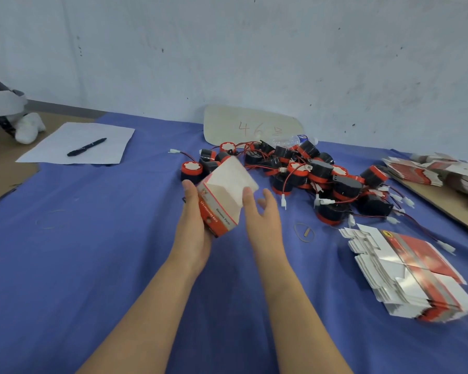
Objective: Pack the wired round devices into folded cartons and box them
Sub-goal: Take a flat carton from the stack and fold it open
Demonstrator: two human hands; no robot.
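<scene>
My left hand [193, 220] grips a red and white carton [222, 198] above the blue cloth, its white flap end turned up and away from me. To the carton's right, my right hand [262, 214] is open, with its thumb against the carton's white flap. Behind the carton lies a heap of black and red round devices [303, 174] with tangled red wires and white plugs. A stack of flat unfolded cartons [408, 276] lies at the right.
More flat cartons [416, 171] sit on a brown board at the far right. At the back left, a pen [86, 147] lies on a white paper sheet [79, 143]. A beige card [249, 125] leans on the wall. A rubber band [304, 232] lies on the cloth.
</scene>
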